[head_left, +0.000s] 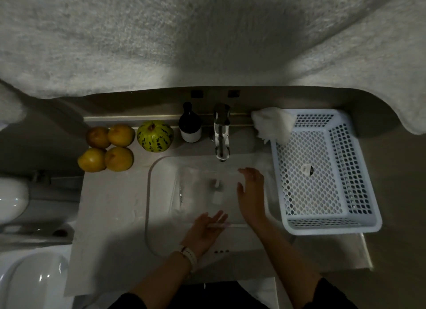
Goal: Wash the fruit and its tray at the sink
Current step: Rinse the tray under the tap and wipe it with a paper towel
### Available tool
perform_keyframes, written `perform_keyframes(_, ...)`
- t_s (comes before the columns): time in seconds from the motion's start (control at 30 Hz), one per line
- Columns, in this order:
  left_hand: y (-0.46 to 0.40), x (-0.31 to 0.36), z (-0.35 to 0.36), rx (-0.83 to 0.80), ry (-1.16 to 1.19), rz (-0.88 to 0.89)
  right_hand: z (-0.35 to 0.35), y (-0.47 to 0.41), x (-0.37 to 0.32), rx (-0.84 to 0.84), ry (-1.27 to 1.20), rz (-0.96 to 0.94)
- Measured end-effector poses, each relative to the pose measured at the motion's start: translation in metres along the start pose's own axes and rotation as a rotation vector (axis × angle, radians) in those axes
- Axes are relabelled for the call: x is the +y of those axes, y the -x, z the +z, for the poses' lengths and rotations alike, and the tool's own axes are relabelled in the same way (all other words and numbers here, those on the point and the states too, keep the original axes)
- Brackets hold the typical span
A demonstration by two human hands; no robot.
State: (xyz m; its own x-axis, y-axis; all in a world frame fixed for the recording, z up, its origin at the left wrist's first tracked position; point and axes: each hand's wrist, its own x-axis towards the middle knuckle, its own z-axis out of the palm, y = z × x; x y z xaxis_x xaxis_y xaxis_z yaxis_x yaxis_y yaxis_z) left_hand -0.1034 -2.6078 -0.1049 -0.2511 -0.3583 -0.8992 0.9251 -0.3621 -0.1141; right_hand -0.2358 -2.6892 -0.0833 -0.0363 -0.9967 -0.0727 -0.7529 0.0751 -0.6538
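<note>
A dark round bottle with a white lower band and a black stopper [190,124] stands on the far ledge, just left of the chrome tap. A crumpled white cloth [272,124] lies to the far right, draped over the far-left corner of the perforated white plastic basket. A white ceramic toilet [13,200] sits at the left edge, and another rounded white ceramic fixture [30,283] lies nearer, at the lower left. A rough grey textured wall [161,39] fills the far side.

Both hands reach forward, well apart. The left hand [207,228] lies low with fingers straight, a pale watch band on its wrist. The right hand [251,193] is spread, fingers extended.
</note>
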Motion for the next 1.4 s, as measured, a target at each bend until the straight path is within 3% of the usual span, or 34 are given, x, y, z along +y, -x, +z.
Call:
perform_keyframes(0.1, 0.002, 0.000, 0.005, 0.008, 0.037, -0.011, -0.001, 0.014, 0.008, -0.021, 0.030, 0.061)
perform_keyframes(0.2, 0.004, 0.003, 0.009, -0.018, 0.078, -0.036, 0.000, 0.019, 0.011, -0.034, -0.114, 0.188)
perform_keyframes(0.27, 0.005, 0.005, 0.009, -0.014, 0.093, -0.018, 0.001, 0.015, 0.013, -0.100, -0.327, 0.367)
perform_keyframes(0.37, 0.002, 0.009, 0.004, 0.002, 0.038, -0.006, 0.000, 0.002, 0.016, -0.206, -0.791, 0.798)
perform_keyframes(0.4, 0.001, 0.009, 0.003, 0.004, -0.001, -0.012, 0.000, 0.000, 0.017, -0.206, -0.837, 0.839)
perform_keyframes(0.53, -0.003, 0.010, -0.003, 0.029, -0.130, -0.006, 0.002, 0.008, 0.012, -0.152, -0.686, 0.599)
perform_keyframes(0.7, -0.011, 0.032, -0.021, 0.149, -0.224, 0.182, -0.010, 0.011, 0.017, -0.052, -0.604, 0.351)
perform_keyframes(0.87, -0.010, 0.057, -0.008, 0.135, -0.355, 0.225, -0.016, 0.012, 0.013, -0.018, -0.645, 0.233)
perform_keyframes(1.03, 0.002, 0.067, 0.001, 0.080, -0.623, 0.371, -0.017, 0.014, 0.026, -0.021, -0.784, 0.300)
perform_keyframes(1.17, 0.011, 0.074, -0.001, 0.141, -0.819, 0.490, -0.015, 0.014, 0.045, -0.114, -0.789, 0.367)
perform_keyframes(1.27, 0.022, 0.077, -0.002, 0.166, -0.890, 0.671, -0.010, 0.009, 0.053, -0.195, -0.783, 0.438)
perform_keyframes(1.4, 0.036, 0.088, 0.001, 0.062, -1.084, 0.909, 0.006, -0.002, 0.049, -0.243, -0.821, 0.600)
